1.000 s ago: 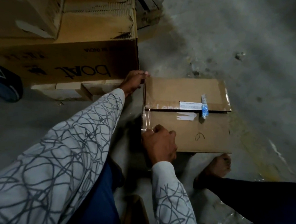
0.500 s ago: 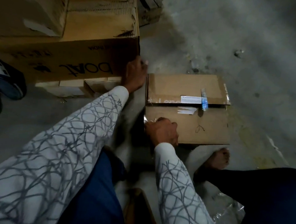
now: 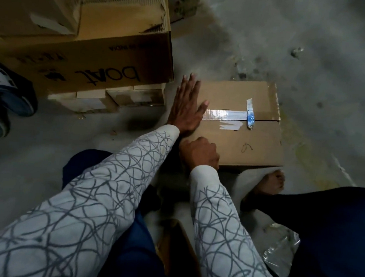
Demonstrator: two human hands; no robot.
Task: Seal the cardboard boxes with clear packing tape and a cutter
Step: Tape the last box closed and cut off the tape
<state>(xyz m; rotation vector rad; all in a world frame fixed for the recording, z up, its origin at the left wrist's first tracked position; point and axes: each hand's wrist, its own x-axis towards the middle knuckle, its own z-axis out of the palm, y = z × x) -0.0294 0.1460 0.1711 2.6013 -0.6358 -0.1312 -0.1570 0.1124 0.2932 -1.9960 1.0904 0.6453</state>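
Observation:
A small brown cardboard box lies on the concrete floor in front of me, its two top flaps meeting in a middle seam. A shiny strip of clear tape runs along the left part of that seam, up to a crumpled blue-and-white tape scrap. My left hand lies flat with straight fingers on the box's left end, pressing over the tape. My right hand is curled at the box's near left corner; what its fingers hold is hidden. No cutter shows.
A large box printed "boAt" with other cartons on it stands to the left rear. A bare foot touches the box's near right corner. Crumpled plastic wrap lies at lower right, and a blue shoe sits at far left.
My left hand left the box's far left corner and now lies flat on the seam. The tape strand seen at the left edge now lies along the seam. My right hand stayed near the corner.

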